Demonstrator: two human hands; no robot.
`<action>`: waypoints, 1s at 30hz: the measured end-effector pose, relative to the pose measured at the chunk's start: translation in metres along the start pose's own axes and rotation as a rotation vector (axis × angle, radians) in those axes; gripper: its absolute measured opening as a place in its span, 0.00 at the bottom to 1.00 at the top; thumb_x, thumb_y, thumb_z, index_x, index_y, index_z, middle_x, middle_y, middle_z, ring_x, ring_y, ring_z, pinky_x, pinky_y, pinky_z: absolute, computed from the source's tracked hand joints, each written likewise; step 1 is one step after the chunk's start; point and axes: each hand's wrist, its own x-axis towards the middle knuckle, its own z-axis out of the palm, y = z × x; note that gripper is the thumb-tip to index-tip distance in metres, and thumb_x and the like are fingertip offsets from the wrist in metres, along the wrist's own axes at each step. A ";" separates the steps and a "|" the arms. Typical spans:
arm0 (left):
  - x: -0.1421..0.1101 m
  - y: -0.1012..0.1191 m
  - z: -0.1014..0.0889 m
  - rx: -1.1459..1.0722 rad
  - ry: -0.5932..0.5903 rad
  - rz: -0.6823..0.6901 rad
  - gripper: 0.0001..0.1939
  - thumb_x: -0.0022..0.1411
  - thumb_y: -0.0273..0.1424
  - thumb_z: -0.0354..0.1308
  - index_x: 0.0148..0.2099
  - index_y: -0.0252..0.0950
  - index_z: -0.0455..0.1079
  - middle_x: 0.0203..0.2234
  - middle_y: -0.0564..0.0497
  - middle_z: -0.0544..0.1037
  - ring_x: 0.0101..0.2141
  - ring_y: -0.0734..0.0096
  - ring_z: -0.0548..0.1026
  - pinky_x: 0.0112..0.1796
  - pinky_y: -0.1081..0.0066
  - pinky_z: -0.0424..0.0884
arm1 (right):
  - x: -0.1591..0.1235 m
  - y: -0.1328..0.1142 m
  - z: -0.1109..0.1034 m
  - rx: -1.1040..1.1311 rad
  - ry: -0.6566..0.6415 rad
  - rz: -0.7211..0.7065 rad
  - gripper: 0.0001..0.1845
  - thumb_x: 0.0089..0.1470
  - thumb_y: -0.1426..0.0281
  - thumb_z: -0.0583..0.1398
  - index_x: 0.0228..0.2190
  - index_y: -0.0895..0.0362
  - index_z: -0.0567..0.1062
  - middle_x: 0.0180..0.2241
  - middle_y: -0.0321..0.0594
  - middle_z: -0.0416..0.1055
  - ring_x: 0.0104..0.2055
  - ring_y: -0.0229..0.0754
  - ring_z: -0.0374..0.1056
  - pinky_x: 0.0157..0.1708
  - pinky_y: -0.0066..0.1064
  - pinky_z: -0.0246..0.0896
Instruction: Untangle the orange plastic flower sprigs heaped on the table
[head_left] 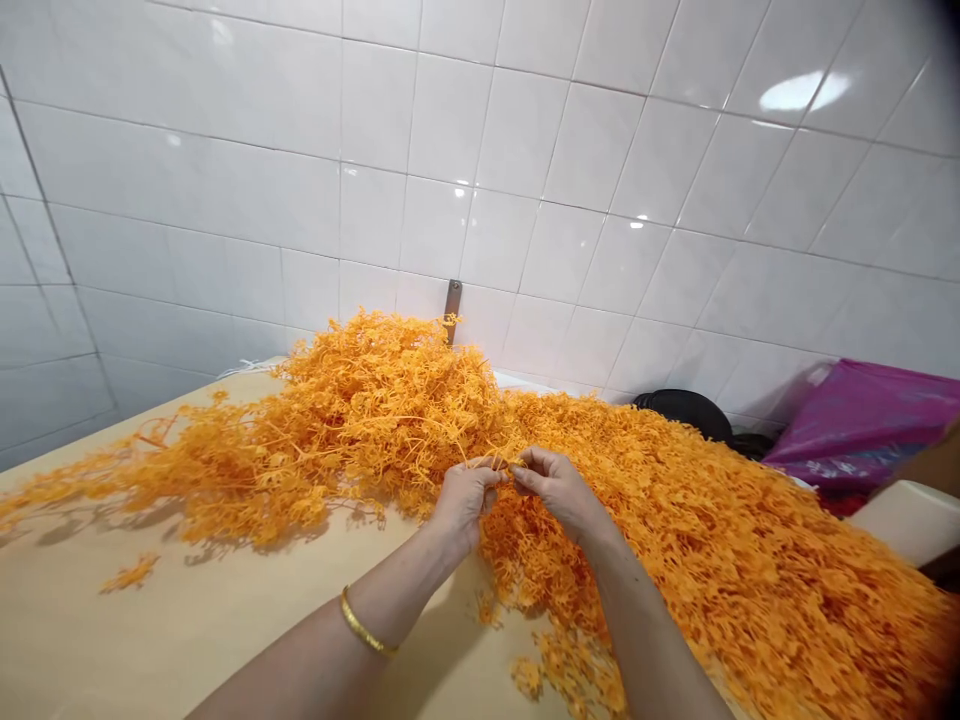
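Both my hands meet at the middle of the view, over the place where two heaps of orange artificial foliage join. My left hand (463, 500), with a gold bangle (364, 628) on its forearm, pinches a thin orange stem (487, 462). Close beside it, my right hand (553, 483) has its thumb and fingertips pressed together on a small orange piece by the same stem. The fingers partly hide what lies between them. Behind the left hand rises a tangled pile of orange sprigs (390, 400); a larger orange heap (712, 530) spreads beneath and right of the right hand.
Loose orange bits (131, 573) lie on the tan tabletop (150, 650). A white tiled wall (487, 130) stands behind, with a dark metal strip (453, 305) against it. Black round objects (686, 412), a purple bag (870, 420) and a white block (911, 520) sit at right.
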 end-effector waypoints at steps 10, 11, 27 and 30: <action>0.003 -0.002 -0.002 -0.028 0.056 0.014 0.13 0.43 0.31 0.58 0.19 0.34 0.56 0.10 0.60 0.56 0.11 0.86 0.50 0.15 0.77 0.42 | 0.002 0.005 0.013 -0.108 -0.017 -0.063 0.16 0.47 0.58 0.53 0.21 0.58 0.62 0.18 0.32 0.59 0.21 0.33 0.55 0.23 0.27 0.51; 0.003 -0.001 -0.002 -0.033 0.057 0.008 0.13 0.43 0.31 0.59 0.19 0.34 0.55 0.09 0.61 0.55 0.11 0.86 0.50 0.15 0.77 0.41 | 0.003 0.007 0.015 -0.119 0.001 -0.070 0.16 0.48 0.58 0.52 0.20 0.57 0.61 0.17 0.32 0.59 0.21 0.33 0.55 0.23 0.27 0.50; -0.008 0.010 0.003 -0.157 -0.200 0.044 0.11 0.43 0.32 0.59 0.26 0.32 0.60 0.09 0.64 0.47 0.12 0.86 0.43 0.16 0.77 0.36 | 0.006 0.004 -0.011 0.256 0.783 0.066 0.12 0.46 0.64 0.53 0.18 0.56 0.59 0.12 0.27 0.54 0.14 0.31 0.53 0.16 0.24 0.53; -0.010 0.013 0.004 -0.084 -0.197 0.114 0.11 0.44 0.31 0.59 0.23 0.33 0.58 0.08 0.63 0.48 0.12 0.86 0.43 0.16 0.76 0.37 | 0.001 -0.006 -0.040 0.310 0.849 0.064 0.07 0.46 0.67 0.53 0.21 0.56 0.60 0.13 0.25 0.54 0.13 0.29 0.54 0.17 0.24 0.56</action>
